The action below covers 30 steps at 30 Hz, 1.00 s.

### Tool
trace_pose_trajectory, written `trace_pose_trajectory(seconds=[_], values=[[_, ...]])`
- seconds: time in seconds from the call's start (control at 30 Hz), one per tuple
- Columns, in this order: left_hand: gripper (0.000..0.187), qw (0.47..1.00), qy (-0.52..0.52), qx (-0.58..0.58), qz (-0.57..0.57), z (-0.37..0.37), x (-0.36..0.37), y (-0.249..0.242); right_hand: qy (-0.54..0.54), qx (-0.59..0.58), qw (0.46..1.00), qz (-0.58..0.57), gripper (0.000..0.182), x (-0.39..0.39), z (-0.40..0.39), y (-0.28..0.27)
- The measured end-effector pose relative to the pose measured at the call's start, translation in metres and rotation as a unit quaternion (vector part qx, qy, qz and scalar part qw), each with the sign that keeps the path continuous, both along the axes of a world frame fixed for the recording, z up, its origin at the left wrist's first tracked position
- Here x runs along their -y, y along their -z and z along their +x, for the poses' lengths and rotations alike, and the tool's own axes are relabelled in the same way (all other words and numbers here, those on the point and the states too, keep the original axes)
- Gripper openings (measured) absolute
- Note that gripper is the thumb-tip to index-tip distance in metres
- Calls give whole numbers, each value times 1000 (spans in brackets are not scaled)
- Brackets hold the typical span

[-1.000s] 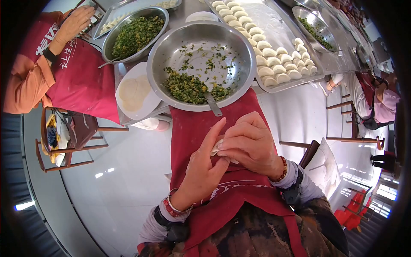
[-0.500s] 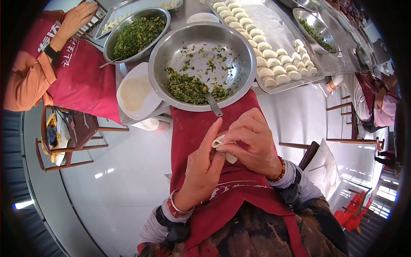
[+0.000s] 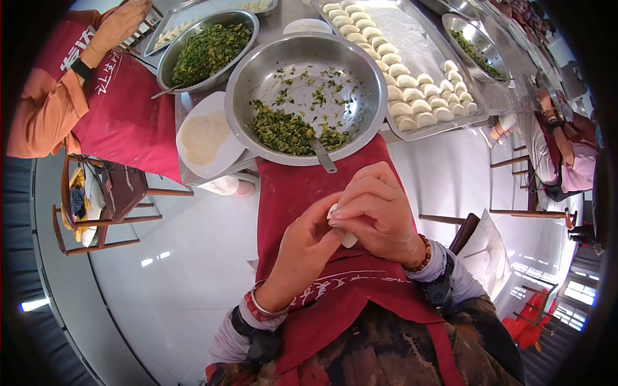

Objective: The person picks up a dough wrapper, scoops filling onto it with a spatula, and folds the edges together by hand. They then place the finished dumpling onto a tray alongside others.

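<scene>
Between my two hands, over the red apron (image 3: 283,193), is a small white dumpling (image 3: 349,240), mostly hidden by fingers. My right hand (image 3: 376,212) pinches its upper edge with thumb and fingertips. My left hand (image 3: 309,238) has its fingers closed round the dumpling's other side. Just beyond the hands sits a large steel bowl (image 3: 367,83) with chopped green filling (image 3: 280,128) and a metal spoon (image 3: 322,156) resting in it. Left of that bowl, flat round wrappers (image 3: 203,138) lie on a white plate (image 3: 230,154).
A tray (image 3: 412,134) at the right holds several rows of dumplings (image 3: 412,94). Two more bowls of filling stand at left (image 3: 256,29) and right (image 3: 450,22). A co-worker's hand and orange sleeve (image 3: 48,119) are at the left, above a wooden chair (image 3: 119,245).
My left fingers have bent in from an extended pose and closed round the dumpling, hiding more of it. The co-worker's hand at the left has moved slightly up.
</scene>
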State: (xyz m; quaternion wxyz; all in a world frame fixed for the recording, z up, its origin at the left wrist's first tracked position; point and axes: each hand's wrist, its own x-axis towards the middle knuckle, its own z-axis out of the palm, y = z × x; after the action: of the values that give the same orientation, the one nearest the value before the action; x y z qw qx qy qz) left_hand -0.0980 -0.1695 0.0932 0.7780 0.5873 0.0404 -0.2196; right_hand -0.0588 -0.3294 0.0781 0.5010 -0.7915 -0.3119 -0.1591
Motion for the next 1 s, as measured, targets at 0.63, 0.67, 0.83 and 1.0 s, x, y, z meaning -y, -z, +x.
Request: trace_pose_trajectory(seconds=[0.63,0.67,0.83,1.0], values=[[33,999,24,25,16,-7,0,14,-68,-87,994,22,16,1,0,2],[31,1000,20,17,13,-7,0,13,-71,-84,994,16,16,1,1,2],[27,1000,-5,20,-16,-11,2,13,-71,-115,990,39,17,-3,1,2],[28,1000,-17,24,3,-11,5,14,-92,-108,990,26,20,2,-1,10]])
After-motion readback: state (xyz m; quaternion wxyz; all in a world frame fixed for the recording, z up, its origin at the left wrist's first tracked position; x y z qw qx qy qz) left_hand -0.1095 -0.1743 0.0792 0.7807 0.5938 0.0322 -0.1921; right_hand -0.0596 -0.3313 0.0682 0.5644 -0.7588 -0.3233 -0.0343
